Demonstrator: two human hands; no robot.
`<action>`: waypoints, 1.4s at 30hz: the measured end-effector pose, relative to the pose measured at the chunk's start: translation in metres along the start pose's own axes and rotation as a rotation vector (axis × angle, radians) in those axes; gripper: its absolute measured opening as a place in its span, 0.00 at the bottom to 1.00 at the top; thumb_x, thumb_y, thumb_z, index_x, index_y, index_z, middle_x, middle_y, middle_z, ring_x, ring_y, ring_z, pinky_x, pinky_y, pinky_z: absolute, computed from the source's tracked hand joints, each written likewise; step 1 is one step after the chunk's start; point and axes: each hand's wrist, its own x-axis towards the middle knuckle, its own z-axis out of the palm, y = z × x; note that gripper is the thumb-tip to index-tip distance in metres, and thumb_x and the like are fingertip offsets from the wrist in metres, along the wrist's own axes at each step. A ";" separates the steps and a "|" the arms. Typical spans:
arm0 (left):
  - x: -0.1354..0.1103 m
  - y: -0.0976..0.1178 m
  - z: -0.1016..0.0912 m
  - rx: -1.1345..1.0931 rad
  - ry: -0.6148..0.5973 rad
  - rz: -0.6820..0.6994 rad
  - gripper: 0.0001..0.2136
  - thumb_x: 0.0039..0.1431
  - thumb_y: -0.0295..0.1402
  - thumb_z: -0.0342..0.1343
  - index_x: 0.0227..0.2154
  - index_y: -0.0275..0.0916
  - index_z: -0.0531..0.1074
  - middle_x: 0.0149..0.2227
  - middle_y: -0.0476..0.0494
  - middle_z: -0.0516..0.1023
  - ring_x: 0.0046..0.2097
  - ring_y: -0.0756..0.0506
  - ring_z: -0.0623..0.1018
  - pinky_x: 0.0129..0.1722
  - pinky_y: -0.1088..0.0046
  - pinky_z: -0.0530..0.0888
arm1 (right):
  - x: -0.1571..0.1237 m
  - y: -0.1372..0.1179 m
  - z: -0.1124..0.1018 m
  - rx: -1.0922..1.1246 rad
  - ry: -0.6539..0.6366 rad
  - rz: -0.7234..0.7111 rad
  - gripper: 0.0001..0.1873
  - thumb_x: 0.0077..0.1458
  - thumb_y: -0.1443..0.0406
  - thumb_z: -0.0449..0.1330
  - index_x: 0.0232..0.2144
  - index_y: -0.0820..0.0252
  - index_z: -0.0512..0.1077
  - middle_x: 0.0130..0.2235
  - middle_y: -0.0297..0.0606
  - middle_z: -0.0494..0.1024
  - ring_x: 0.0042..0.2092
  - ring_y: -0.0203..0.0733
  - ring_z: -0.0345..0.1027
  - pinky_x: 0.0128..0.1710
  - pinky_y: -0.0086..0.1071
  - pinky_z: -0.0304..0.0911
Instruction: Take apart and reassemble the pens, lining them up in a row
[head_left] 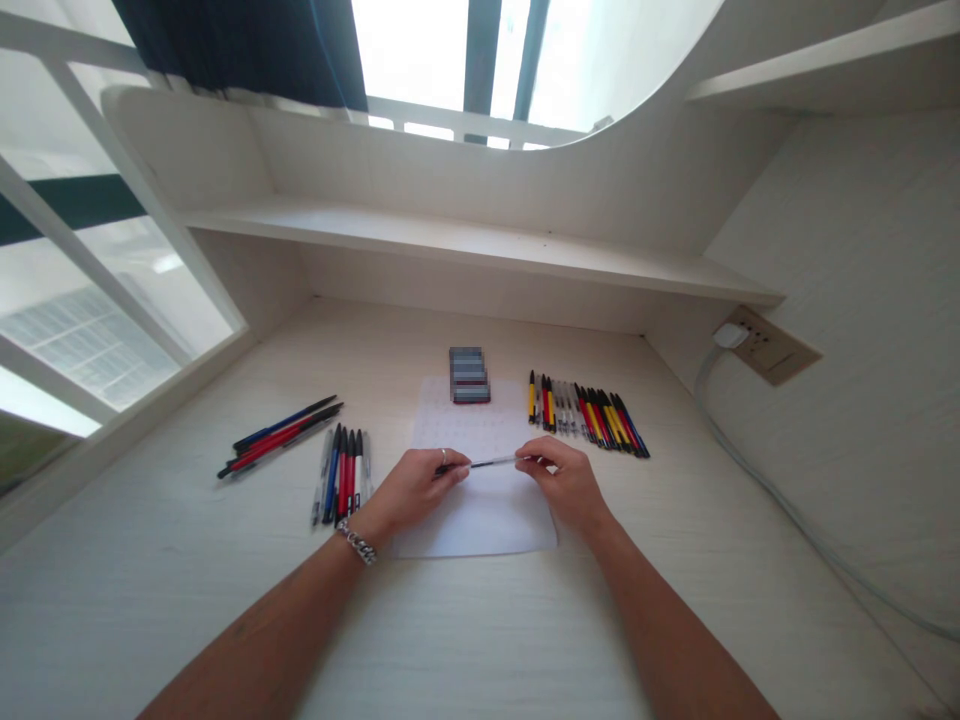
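Observation:
A thin clear pen (491,462) is held level between both hands, just above a white sheet of paper (480,520) on the desk. My left hand (411,490) pinches its dark left end; a ring and a chain bracelet show on that hand and wrist. My right hand (564,480) pinches the right end. A row of several pens (589,415) in yellow, red, black and blue lies right of the sheet. Another group of pens (343,472) lies left of it, and a looser bunch (281,435) lies further left.
A small dark blurred object (469,376) sits at the sheet's far edge. A shelf (480,245) runs along the back wall. A wall socket (765,345) with a plug and cable is at right. A window frame (112,300) borders the desk at left.

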 end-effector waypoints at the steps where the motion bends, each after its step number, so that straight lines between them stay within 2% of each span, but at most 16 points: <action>1: 0.000 0.000 -0.001 -0.003 -0.007 0.001 0.13 0.60 0.37 0.49 0.40 0.41 0.76 0.40 0.47 0.80 0.40 0.47 0.77 0.40 0.75 0.69 | 0.000 0.000 0.000 0.007 -0.001 -0.004 0.05 0.50 0.68 0.61 0.32 0.56 0.75 0.35 0.36 0.76 0.36 0.39 0.69 0.34 0.31 0.65; 8: 0.000 0.000 0.000 -0.053 -0.014 0.002 0.12 0.59 0.37 0.50 0.40 0.41 0.75 0.39 0.47 0.80 0.39 0.47 0.76 0.40 0.75 0.69 | -0.001 -0.001 0.000 0.006 -0.037 0.020 0.05 0.49 0.68 0.62 0.31 0.56 0.76 0.35 0.36 0.77 0.36 0.38 0.69 0.34 0.30 0.65; 14: 0.000 0.000 0.004 -0.085 0.066 -0.011 0.10 0.57 0.37 0.53 0.38 0.41 0.76 0.38 0.47 0.80 0.40 0.47 0.76 0.41 0.75 0.70 | -0.001 -0.008 0.002 -0.111 -0.076 0.046 0.07 0.54 0.62 0.58 0.32 0.57 0.75 0.32 0.36 0.77 0.33 0.37 0.69 0.34 0.29 0.62; 18: 0.000 -0.001 0.005 -0.089 0.107 -0.005 0.09 0.56 0.36 0.54 0.37 0.42 0.76 0.38 0.47 0.80 0.39 0.47 0.77 0.40 0.75 0.71 | -0.001 -0.009 0.008 -0.203 -0.163 0.148 0.22 0.60 0.56 0.49 0.21 0.59 0.73 0.22 0.34 0.74 0.27 0.36 0.67 0.30 0.29 0.58; 20: 0.000 -0.001 0.005 -0.089 0.097 -0.004 0.10 0.56 0.36 0.53 0.38 0.42 0.76 0.38 0.47 0.80 0.39 0.47 0.77 0.41 0.74 0.71 | -0.001 -0.009 0.010 -0.193 -0.178 0.186 0.25 0.61 0.55 0.46 0.19 0.59 0.72 0.21 0.34 0.73 0.26 0.36 0.67 0.29 0.29 0.58; 23: 0.001 -0.002 0.003 -0.080 0.089 -0.016 0.11 0.57 0.37 0.52 0.38 0.42 0.76 0.38 0.46 0.80 0.40 0.46 0.77 0.42 0.73 0.71 | -0.001 -0.009 0.009 -0.100 -0.122 0.164 0.16 0.57 0.55 0.53 0.32 0.59 0.74 0.29 0.35 0.76 0.31 0.37 0.68 0.31 0.29 0.61; 25: 0.001 -0.001 0.001 -0.079 0.089 -0.026 0.11 0.57 0.38 0.52 0.38 0.42 0.77 0.38 0.46 0.80 0.40 0.46 0.77 0.42 0.73 0.71 | -0.001 -0.010 0.007 -0.021 -0.087 0.138 0.15 0.51 0.57 0.60 0.40 0.58 0.72 0.35 0.37 0.76 0.34 0.38 0.69 0.33 0.29 0.63; 26: 0.001 -0.001 0.001 -0.084 0.088 -0.029 0.11 0.57 0.38 0.52 0.38 0.42 0.77 0.38 0.47 0.80 0.40 0.46 0.77 0.42 0.74 0.71 | -0.001 -0.010 0.006 0.000 -0.084 0.133 0.16 0.50 0.57 0.61 0.40 0.58 0.72 0.35 0.37 0.76 0.34 0.38 0.69 0.33 0.29 0.64; 28: 0.001 0.000 0.001 -0.103 0.080 -0.032 0.11 0.57 0.38 0.52 0.38 0.41 0.77 0.38 0.47 0.80 0.40 0.46 0.77 0.41 0.74 0.71 | -0.002 -0.009 0.006 -0.010 -0.117 0.147 0.11 0.53 0.57 0.58 0.35 0.58 0.73 0.31 0.35 0.76 0.31 0.37 0.68 0.31 0.29 0.63; 31: 0.000 0.002 0.002 -0.127 0.069 -0.033 0.11 0.57 0.38 0.53 0.38 0.41 0.76 0.38 0.47 0.80 0.40 0.47 0.77 0.41 0.75 0.71 | -0.002 -0.007 0.006 -0.055 -0.201 0.218 0.20 0.59 0.55 0.49 0.25 0.59 0.73 0.22 0.34 0.72 0.26 0.36 0.66 0.27 0.28 0.60; 33: 0.000 0.003 0.002 -0.122 0.066 -0.033 0.12 0.57 0.38 0.53 0.39 0.41 0.76 0.39 0.47 0.80 0.40 0.47 0.77 0.41 0.74 0.70 | -0.002 -0.006 0.006 -0.033 -0.200 0.226 0.19 0.58 0.55 0.50 0.27 0.60 0.73 0.24 0.35 0.74 0.27 0.36 0.66 0.28 0.28 0.61; 35: 0.000 0.003 0.002 -0.112 0.069 -0.032 0.12 0.57 0.38 0.52 0.39 0.41 0.76 0.39 0.47 0.80 0.40 0.46 0.77 0.41 0.74 0.70 | -0.001 -0.007 0.005 0.016 -0.146 0.185 0.13 0.53 0.56 0.57 0.35 0.59 0.73 0.32 0.36 0.76 0.32 0.37 0.68 0.31 0.28 0.62; 36: 0.001 0.003 0.002 -0.110 0.069 -0.030 0.12 0.57 0.38 0.52 0.39 0.41 0.76 0.39 0.47 0.80 0.40 0.46 0.77 0.41 0.74 0.70 | -0.001 -0.008 0.005 0.034 -0.125 0.166 0.14 0.51 0.57 0.60 0.37 0.59 0.73 0.35 0.36 0.76 0.34 0.37 0.69 0.32 0.28 0.63; 38: 0.001 0.003 0.002 -0.112 0.070 -0.028 0.12 0.57 0.39 0.52 0.39 0.41 0.76 0.39 0.47 0.80 0.40 0.46 0.77 0.41 0.74 0.70 | -0.001 -0.008 0.005 0.027 -0.131 0.171 0.12 0.53 0.58 0.58 0.36 0.59 0.73 0.32 0.36 0.76 0.32 0.37 0.68 0.31 0.27 0.62; 40: 0.001 0.003 0.002 -0.113 0.069 -0.029 0.12 0.57 0.39 0.53 0.39 0.42 0.76 0.38 0.47 0.80 0.40 0.46 0.77 0.41 0.74 0.71 | -0.001 -0.008 0.005 -0.032 -0.174 0.215 0.16 0.58 0.56 0.51 0.28 0.60 0.73 0.24 0.34 0.74 0.27 0.36 0.67 0.28 0.28 0.61; 42: 0.001 0.003 0.002 -0.107 0.068 -0.034 0.12 0.57 0.39 0.53 0.39 0.42 0.76 0.38 0.47 0.80 0.40 0.46 0.77 0.40 0.74 0.71 | -0.002 -0.008 0.006 -0.065 -0.177 0.227 0.18 0.58 0.55 0.51 0.27 0.60 0.74 0.23 0.34 0.73 0.26 0.36 0.66 0.28 0.28 0.60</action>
